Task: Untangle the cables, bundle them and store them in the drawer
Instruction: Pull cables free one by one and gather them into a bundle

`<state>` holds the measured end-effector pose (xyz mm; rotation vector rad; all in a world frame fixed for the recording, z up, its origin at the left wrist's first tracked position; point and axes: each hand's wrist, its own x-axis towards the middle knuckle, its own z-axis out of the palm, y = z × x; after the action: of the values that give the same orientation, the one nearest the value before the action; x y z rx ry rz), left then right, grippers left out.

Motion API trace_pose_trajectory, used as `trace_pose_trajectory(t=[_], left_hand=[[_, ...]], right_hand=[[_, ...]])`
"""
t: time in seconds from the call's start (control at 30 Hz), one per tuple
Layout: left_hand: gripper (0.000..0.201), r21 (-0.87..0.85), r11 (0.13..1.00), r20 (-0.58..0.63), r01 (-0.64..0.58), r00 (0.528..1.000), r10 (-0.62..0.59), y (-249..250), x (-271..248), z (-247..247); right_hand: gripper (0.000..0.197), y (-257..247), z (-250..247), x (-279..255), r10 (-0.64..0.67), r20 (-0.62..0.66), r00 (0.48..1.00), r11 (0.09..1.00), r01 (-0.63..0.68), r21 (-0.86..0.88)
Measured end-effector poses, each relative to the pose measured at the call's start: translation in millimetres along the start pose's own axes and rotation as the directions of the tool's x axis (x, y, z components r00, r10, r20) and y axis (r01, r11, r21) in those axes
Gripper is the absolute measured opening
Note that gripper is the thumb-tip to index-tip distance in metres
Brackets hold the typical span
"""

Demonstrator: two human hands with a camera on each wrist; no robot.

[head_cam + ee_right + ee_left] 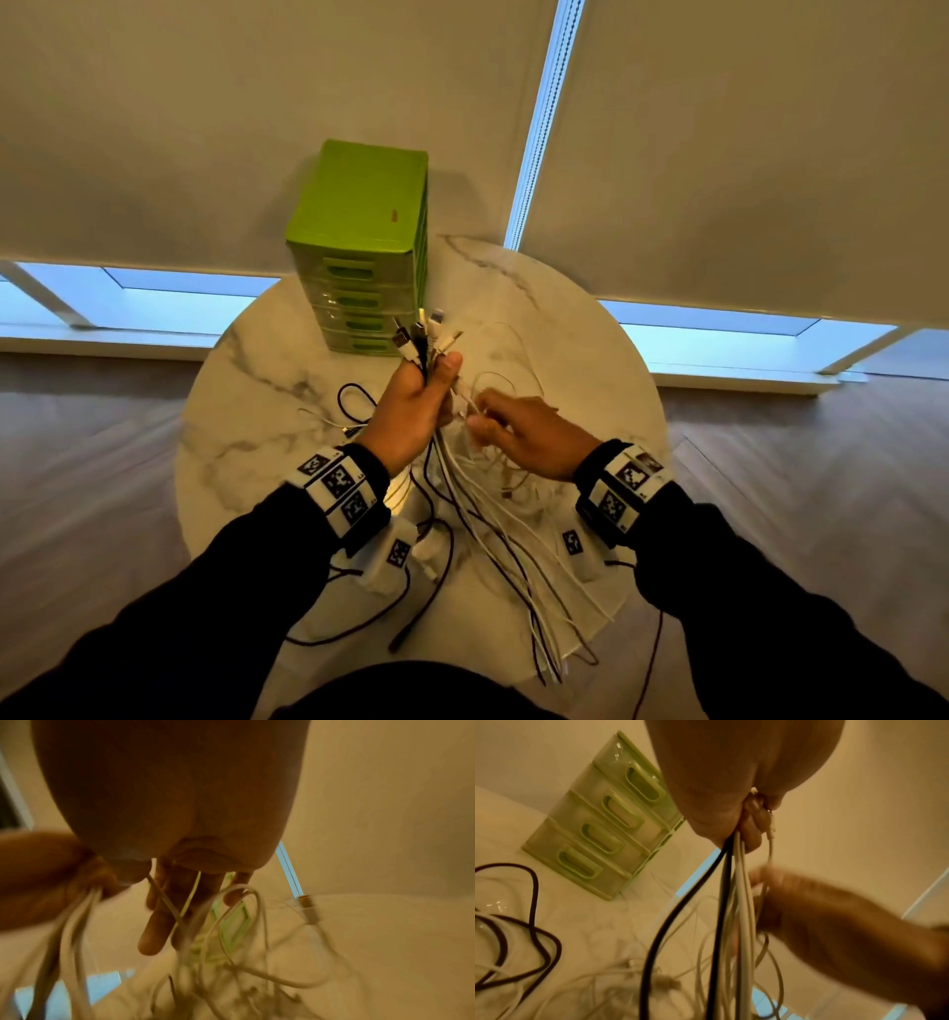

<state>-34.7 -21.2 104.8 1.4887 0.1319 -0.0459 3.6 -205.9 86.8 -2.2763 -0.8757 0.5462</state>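
Cables [464, 506], black and white, gripped in a bunch above round marble table [565, 329], plugs [423, 334] fanned out over fist, loose lengths trailing down across tabletop toward near edge. Left hand [411, 406] closed tight round bunch, thumb pressed over top, fingers fully curled. Right hand [518, 434] just beside it, lower, fingers [154, 925] partly spread and loosely bent, thin white strands [167, 902] threaded between them; firm pinch or mere touch: cannot tell through blur. Green drawer unit [359, 246] upright at far side of table, all drawers closed. More dark cable [534, 923] looped flat on table at left, apart from held bunch
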Motion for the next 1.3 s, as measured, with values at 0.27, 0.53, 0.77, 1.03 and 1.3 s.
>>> trace_pose_trajectory(t=[0.27,0.53,0.77,1.03,1.3], left_hand=[[0.029,-0.067,0.997,-0.141,-0.034,0.990,0.024,11.7,19.3,-30.8],[0.026,-0.163,0.986,-0.093,-0.028,0.996,0.013,10.6,9.6,-6.4],[0.057,-0.276,0.954,-0.147,0.114,0.976,-0.159,-5.7,-2.6,-1.1],[0.073,-0.195,0.967,-0.028,0.166,0.984,-0.175,-10.0,-16.4,10.5],[0.046,-0.070,0.996,-0.170,0.046,0.984,-0.057,-6.7,-22.0,-2.0]], right_hand=[[0.043,40.7,19.1,-17.9,0.173,-0.118,0.978,0.948,-0.198,-0.249],[0.029,-20.9,37.3,1.5,0.099,-0.203,0.974,0.983,-0.065,0.169],[0.032,-37.7,31.5,-8.4,0.174,-0.391,0.904,0.916,-0.003,0.401],[0.028,-54.4,39.9,-12.5,0.038,-0.299,0.954,0.978,0.025,0.205],[0.041,-54.8,47.8,-15.9,0.051,-0.170,0.984,0.971,-0.009,0.239]])
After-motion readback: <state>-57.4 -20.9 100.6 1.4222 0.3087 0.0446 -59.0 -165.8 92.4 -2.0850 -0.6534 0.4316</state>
